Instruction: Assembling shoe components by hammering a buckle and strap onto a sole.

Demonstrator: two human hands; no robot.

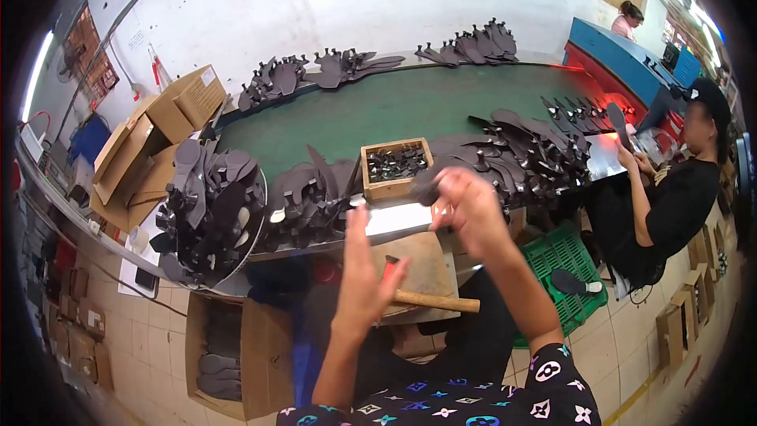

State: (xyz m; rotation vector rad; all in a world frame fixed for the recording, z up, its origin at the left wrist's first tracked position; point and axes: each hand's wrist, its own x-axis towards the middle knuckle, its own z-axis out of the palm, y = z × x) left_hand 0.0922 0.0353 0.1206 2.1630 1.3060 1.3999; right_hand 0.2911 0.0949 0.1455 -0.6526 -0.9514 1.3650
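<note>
My right hand (473,209) is raised in front of the conveyor edge, its fingers closed on a dark grey shoe insole (426,185). Lower and to the left, my left hand (364,280) is held up with fingers stretched and thumb apart, nothing in it. Under both hands is a tan work block (426,256), and across it lies a hammer with a wooden handle (438,301); its head is partly hidden by my left hand. Just beyond my hands, a wooden box (398,167) holds many small dark metallic parts.
Grey insoles (520,150) lie heaped along the near side of the green conveyor (331,122), others along its far side. A round bin of insoles (209,213) and cardboard boxes (158,134) stand left. At right are a green crate (564,268) and a co-worker (670,197) holding an insole.
</note>
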